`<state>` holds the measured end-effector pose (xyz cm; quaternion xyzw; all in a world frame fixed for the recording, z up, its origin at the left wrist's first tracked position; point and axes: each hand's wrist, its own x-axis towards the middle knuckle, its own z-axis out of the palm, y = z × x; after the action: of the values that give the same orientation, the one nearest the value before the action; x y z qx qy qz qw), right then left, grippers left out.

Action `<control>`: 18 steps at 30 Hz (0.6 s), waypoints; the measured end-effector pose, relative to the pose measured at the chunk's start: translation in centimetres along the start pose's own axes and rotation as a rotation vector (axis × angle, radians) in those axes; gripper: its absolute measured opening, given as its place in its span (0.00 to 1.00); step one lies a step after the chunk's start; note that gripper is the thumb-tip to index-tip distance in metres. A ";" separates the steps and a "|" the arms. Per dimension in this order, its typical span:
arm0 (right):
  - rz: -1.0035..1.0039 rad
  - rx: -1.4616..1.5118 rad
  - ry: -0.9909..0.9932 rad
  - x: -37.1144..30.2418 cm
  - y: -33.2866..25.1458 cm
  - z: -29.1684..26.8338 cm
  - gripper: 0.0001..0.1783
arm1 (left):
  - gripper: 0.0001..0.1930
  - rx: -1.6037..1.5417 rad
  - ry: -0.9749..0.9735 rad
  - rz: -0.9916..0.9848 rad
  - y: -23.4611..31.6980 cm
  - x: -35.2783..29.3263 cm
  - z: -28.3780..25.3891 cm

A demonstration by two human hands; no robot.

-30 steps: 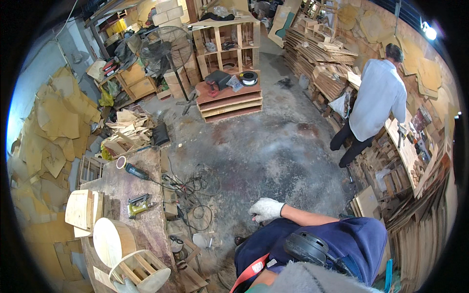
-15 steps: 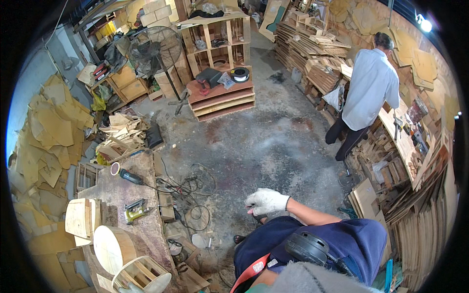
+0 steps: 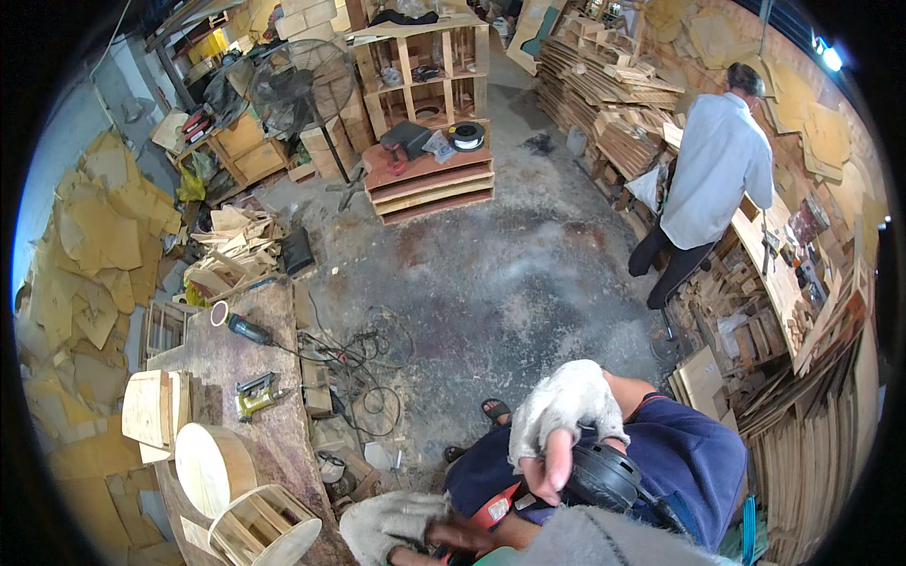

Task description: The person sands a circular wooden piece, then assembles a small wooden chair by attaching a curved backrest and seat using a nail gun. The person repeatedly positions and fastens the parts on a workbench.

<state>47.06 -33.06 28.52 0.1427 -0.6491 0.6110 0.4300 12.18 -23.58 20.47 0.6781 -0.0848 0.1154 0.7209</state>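
Note:
My right hand (image 3: pixel 566 410), in a white knit glove with bare fingertips, is raised over my lap. Its bare fingers stick out apart and point down beside a black round vented plastic piece (image 3: pixel 604 476) with a cord. Whether they touch it is unclear. My left hand (image 3: pixel 396 526), gloved the same way, is low near the bottom edge, close to an orange-red strap (image 3: pixel 495 509). Shadow and the picture edge hide most of its fingers, and a small dark and red thing shows beside them. Dark blue cloth (image 3: pixel 675 443) covers my legs.
A worktable (image 3: pixel 278 377) at left bears a green nail gun (image 3: pixel 255 396), a corded grinder (image 3: pixel 247 327) and rounded wooden frames (image 3: pixel 215 470). Tangled cables (image 3: pixel 363 349) lie on the floor. A person (image 3: pixel 713 179) stands at the right bench; stacked boards (image 3: pixel 816 453) line that side.
My right hand has come back toward my body and risen, its fingers now pointing down. My left hand has come into view beside the worktable's near end, by the strap.

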 end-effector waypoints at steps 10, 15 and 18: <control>-0.047 -0.784 -0.114 2.1 -10.8 1.3 0.14 | 0.22 0.288 0.024 0.396 8.1 6.6 -1.7; -0.132 -1.183 0.090 3.7 -17.4 6.5 0.13 | 0.23 0.460 -0.079 0.610 16.0 11.1 -1.8; -0.261 -1.371 0.021 5.4 -19.7 8.4 0.12 | 0.24 0.504 -0.138 0.687 19.3 12.9 -1.4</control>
<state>54.64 -43.11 46.65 -0.0901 -0.8618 0.0080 0.4991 19.04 -20.48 42.45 0.7714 -0.3227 0.3203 0.4452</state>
